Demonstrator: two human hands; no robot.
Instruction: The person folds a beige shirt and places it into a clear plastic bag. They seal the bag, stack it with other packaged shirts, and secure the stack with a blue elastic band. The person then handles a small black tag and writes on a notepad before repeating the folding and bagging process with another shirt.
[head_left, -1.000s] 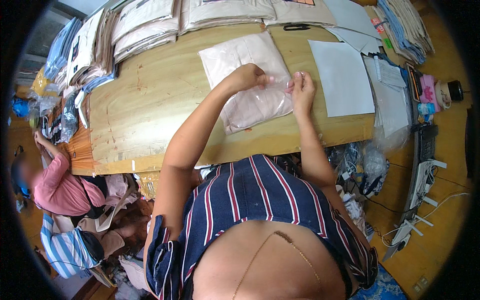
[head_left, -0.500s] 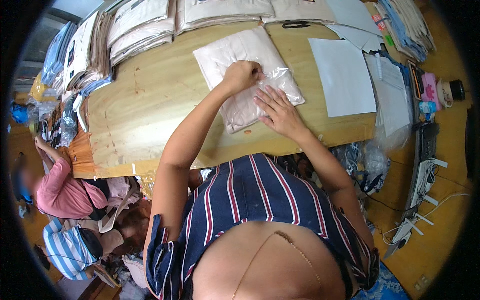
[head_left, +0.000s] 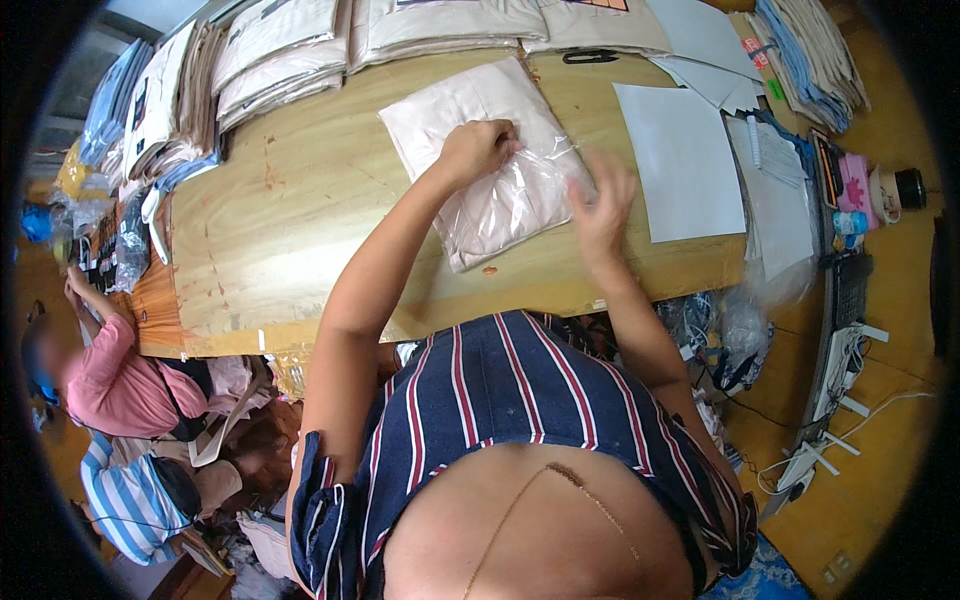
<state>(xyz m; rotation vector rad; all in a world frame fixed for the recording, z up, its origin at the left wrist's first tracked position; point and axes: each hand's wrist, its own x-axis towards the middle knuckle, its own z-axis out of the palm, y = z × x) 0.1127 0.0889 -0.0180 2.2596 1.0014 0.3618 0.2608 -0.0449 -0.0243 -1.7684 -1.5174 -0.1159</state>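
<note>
Person's right hand (head_left: 600, 205), fingers spread open, blurred, hovers at the edge of a folded pale-pink garment in a clear plastic bag (head_left: 490, 160), holding nothing. Left hand (head_left: 478, 150) presses curled on the bag's middle, atop a wooden table (head_left: 290, 230). Beyond: white paper sheet (head_left: 680, 160) to the right, stacks of folded garments (head_left: 290, 50) at the far edge.

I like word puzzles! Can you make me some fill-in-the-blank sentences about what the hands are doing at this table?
1. The left hand presses down on a folded pale pink garment in a clear ____ bag.
2. The bag lies on a big ____ table.
3. The right hand is at the bag's ____ edge, fingers spread.
4. Right of the bag lies a white sheet of ____.

Missing words: plastic; wooden; right; paper
</note>
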